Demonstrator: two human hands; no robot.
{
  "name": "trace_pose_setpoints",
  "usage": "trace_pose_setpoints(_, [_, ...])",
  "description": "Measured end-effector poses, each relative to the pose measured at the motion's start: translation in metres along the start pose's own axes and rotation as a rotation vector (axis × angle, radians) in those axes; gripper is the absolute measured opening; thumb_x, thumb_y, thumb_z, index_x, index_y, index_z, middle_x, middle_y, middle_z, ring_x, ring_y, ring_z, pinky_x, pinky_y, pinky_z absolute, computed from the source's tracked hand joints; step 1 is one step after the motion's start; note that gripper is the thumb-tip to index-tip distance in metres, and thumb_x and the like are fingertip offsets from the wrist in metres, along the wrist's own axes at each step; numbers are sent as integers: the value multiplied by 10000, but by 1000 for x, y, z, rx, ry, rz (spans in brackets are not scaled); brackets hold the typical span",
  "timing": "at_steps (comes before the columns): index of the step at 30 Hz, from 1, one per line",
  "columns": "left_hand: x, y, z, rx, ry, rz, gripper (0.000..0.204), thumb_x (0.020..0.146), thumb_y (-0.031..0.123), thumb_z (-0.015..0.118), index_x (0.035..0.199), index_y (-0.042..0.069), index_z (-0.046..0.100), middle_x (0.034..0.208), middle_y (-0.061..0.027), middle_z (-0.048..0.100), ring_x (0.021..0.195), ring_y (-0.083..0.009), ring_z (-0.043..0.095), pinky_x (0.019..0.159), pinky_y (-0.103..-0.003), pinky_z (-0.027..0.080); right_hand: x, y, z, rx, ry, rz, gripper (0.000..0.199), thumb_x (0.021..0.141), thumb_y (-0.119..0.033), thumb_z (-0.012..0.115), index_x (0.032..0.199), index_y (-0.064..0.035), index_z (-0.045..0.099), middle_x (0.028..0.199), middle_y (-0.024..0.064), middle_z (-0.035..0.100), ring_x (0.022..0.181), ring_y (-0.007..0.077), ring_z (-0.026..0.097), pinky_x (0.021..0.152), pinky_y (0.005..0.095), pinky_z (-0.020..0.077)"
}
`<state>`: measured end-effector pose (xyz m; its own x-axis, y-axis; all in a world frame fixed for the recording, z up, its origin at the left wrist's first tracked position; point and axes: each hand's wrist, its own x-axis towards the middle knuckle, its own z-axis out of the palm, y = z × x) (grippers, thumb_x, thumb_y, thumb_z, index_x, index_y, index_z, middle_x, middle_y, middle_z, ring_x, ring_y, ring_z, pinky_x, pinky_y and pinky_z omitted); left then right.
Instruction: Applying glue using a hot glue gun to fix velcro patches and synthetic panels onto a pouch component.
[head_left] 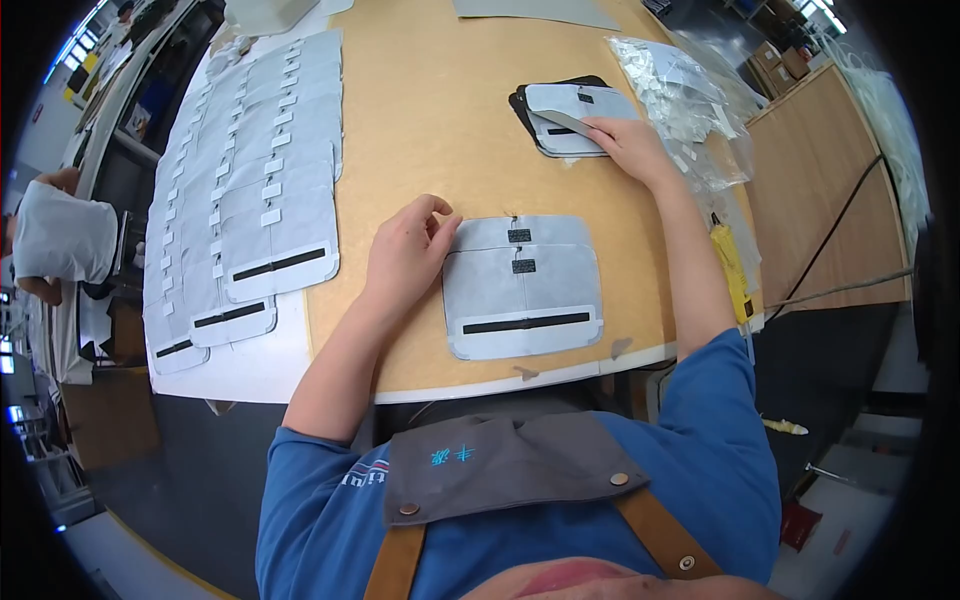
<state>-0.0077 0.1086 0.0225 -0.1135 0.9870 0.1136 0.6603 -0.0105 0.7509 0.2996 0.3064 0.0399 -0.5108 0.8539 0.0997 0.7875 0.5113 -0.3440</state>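
A light grey fabric panel with rounded corners, a black strip and small dark patches lies flat in front of me. My left hand rests at its upper left corner, fingers loosely curled and the thumb apart at the panel's edge. Farther off to the right sits a small pile of grey panels with dark pieces among them. My right hand pinches the edge of the top panel, which is bent up from the pile. Part of this panel is hidden under my fingers.
Overlapping rows of similar grey panels with small white tabs cover the table's left side. On the right lie a clear plastic bag of white pieces and a yellow-handled tool. A person sits at another bench, far left.
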Motion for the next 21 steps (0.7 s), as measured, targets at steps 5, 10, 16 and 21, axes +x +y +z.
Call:
trace_pose_setpoints(5, [-4,-5,0,-3,26,12,168,925,193,682,984,37,676,783,-108,672,689,-228,637,649,-340,506,6,1,4,2,-24,-1,330,998,-333,556,1203,-122,705,1172,111,711,1072,310,666,904,356,511])
trace_pose_setpoints(10, [-4,-3,5,-46,-13,75,176,927,203,660,972,33,674,860,-153,691,796,-307,669,715,-393,525,6,30,13,-24,84,-35,296,987,-294,548,1171,-129,711,1120,168,704,1039,371,658,887,406,516])
trace_pose_setpoints(16, [-2,-11,11,-96,-32,114,220,929,227,649,951,8,656,845,-163,683,836,-331,666,744,-413,523,10,43,9,-36,101,-10,308,1002,-281,532,1217,-129,691,1097,183,703,1025,382,661,855,414,512])
trace_pose_setpoints(21, [-1,-5,5,-268,-93,-1,378,983,341,596,886,-12,691,799,-163,712,774,-310,683,732,-403,534,-1,-12,-20,-18,721,94,284,1015,-169,534,1255,-168,683,1045,159,721,908,319,683,817,395,507])
